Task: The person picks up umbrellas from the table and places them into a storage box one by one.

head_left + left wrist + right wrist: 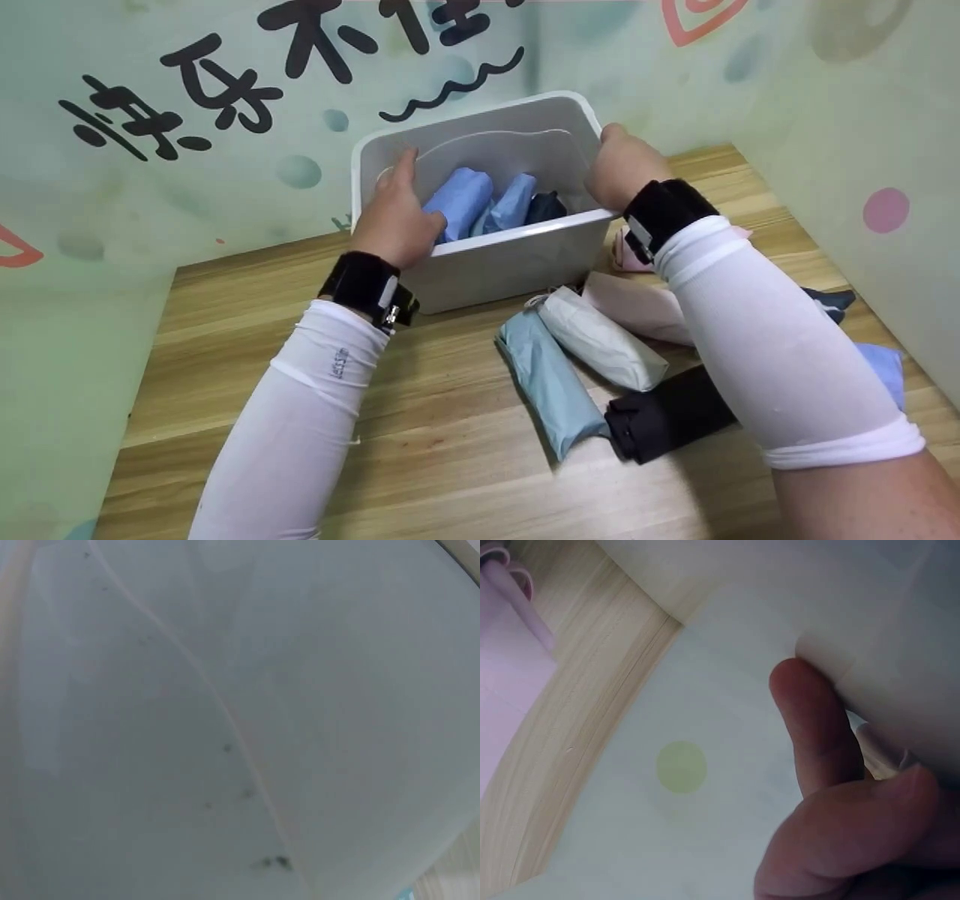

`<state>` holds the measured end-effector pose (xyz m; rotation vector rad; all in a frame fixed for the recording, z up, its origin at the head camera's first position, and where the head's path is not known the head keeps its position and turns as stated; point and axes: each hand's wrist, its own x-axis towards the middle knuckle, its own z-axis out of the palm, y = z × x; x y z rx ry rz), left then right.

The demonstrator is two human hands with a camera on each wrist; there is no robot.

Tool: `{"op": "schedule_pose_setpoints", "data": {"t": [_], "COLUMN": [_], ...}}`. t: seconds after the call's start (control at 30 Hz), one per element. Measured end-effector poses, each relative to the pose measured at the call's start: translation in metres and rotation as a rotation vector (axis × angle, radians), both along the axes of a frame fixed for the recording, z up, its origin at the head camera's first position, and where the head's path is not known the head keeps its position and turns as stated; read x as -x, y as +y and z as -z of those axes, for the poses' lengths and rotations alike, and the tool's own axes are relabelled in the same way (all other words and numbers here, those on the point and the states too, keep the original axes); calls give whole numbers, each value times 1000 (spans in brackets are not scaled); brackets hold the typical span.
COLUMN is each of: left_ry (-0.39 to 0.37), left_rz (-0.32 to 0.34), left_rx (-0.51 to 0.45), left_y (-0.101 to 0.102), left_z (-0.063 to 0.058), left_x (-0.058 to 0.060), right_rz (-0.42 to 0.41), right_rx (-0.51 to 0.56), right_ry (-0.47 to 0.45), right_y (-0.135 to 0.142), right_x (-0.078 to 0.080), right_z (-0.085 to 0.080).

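Observation:
A white plastic bin (510, 266) stands tilted by the back wall, its opening toward me. My left hand (397, 221) grips its left rim, thumb over the inside. On the opposite side my right hand (626, 169) holds the right rim; in the right wrist view, fingers (817, 727) curl against the bin's wall (900, 637). The left wrist view is filled by the bin's smudged outer wall (187, 727). Inside lie folded umbrellas: a blue one (459, 196), another blue one (512, 204) and a dark one (546, 207).
More folded umbrellas lie on the wooden table (420, 450), front right of the bin: teal (551, 382), white (604, 337), pale pink (637, 304), black (667, 412) and blue (885, 367). My right forearm partly covers some. Printed walls (247, 195) enclose the table's back and sides.

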<state>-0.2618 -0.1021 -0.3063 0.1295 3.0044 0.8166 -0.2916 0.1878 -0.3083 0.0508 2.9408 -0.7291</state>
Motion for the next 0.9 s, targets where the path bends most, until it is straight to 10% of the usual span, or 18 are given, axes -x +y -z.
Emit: {"op": "schedule_pose_setpoints", "data": {"t": [0.53,0.9], "left_ry": [23,213], "left_rz": [15,69], "left_rx": [-23,-51], "left_y": [2,2], "left_z": [3,12], "left_x": [-1,-16], "right_rz": [3,-2], "right_rx": [11,17], "right_ry": [-2,12], "right_y": [1,0], "right_x": [-1,-3], "right_z": [1,1]}}
